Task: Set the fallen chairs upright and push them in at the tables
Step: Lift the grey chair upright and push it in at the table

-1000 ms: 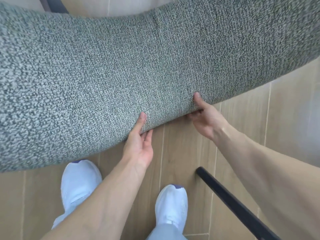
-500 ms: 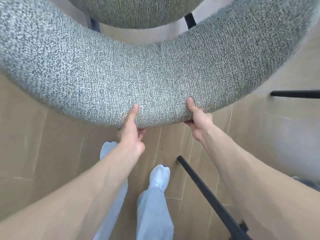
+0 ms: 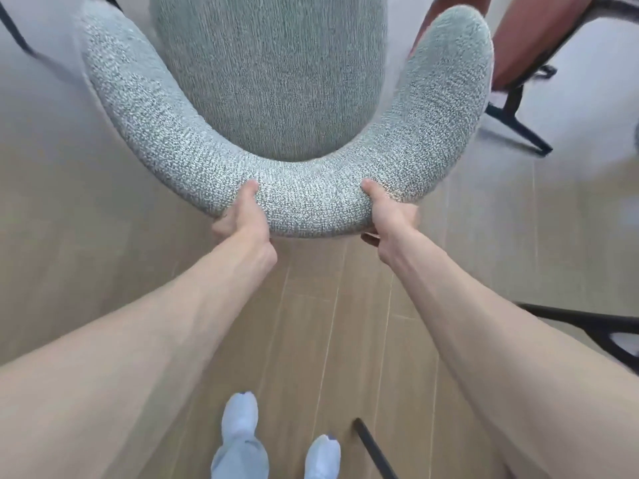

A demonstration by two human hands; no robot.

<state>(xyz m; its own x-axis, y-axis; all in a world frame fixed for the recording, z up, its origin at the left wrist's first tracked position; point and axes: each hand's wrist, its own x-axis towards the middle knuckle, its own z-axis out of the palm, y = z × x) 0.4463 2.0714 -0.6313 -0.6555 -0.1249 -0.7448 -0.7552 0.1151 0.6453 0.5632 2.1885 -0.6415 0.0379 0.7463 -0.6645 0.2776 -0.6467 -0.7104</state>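
The grey-green woven-fabric chair with a curved padded backrest (image 3: 294,198) is seen upright on the pale wood-plank floor (image 3: 103,236), gripped at the backrest's near edge by the left hand (image 3: 243,219) and right hand (image 3: 389,216), thumbs on top, fingers curled underneath. A rust-red upholstered chair on black metal legs (image 3: 529,39) is seen close at its right. Open floor is seen left and behind.

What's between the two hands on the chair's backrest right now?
Only bare grey fabric of the curved backrest lies between the left hand and the right hand, as the head view shows.
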